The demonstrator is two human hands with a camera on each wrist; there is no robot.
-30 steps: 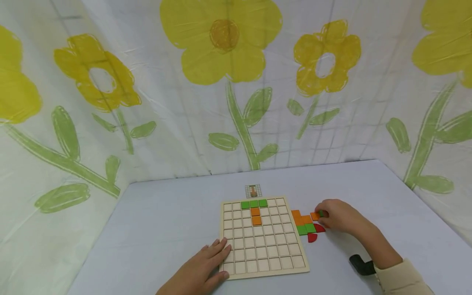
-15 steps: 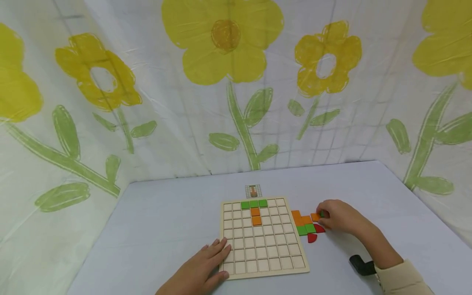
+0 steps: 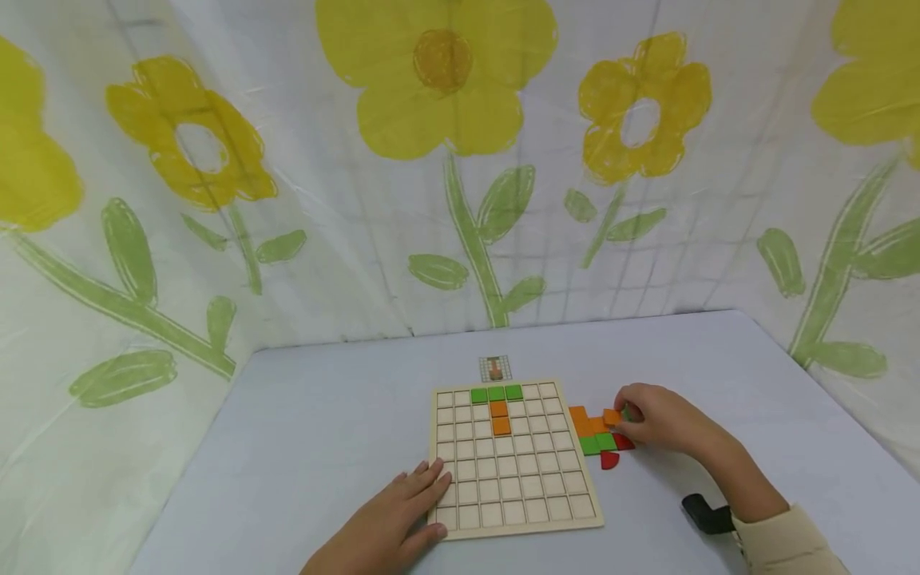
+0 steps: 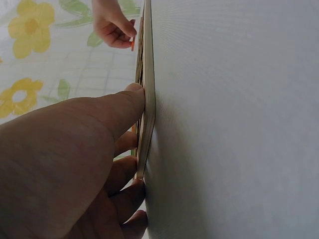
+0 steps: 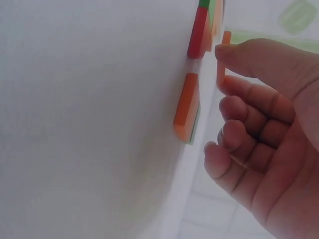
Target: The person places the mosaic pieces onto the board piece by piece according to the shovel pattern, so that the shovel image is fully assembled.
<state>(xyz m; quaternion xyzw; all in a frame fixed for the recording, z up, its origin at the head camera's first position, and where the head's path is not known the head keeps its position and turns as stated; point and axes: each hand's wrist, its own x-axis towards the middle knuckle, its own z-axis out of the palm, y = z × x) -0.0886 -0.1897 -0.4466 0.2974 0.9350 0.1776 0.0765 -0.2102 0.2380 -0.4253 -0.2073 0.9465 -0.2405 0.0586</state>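
Note:
A square wooden grid board [image 3: 517,528] lies on the table, with three green tiles [image 3: 497,393] in its far row and two orange tiles [image 3: 500,426] below the middle one. My left hand [image 3: 391,519] rests on its near left edge, fingers extended; in the left wrist view the thumb lies on the board's rim [image 4: 150,99]. Right of the board, my right hand [image 3: 664,422] pinches an orange square tile [image 5: 221,72] between thumb and index finger, raised off the table. Beneath and beside it lie loose orange tiles [image 3: 579,419], green tiles [image 3: 606,441] and red rounded pieces [image 3: 609,460].
A small printed card [image 3: 495,368] with a gridded picture lies just beyond the board. Near my right wrist is a black angled object [image 3: 707,515]. A white curtain [image 3: 345,239] printed with yellow flowers hangs behind the table [image 3: 316,415].
The right hand has lifted the orange tile from the table, where it lay under the fingers before. My left hand stays in place on the board, and the head view has shifted slightly.

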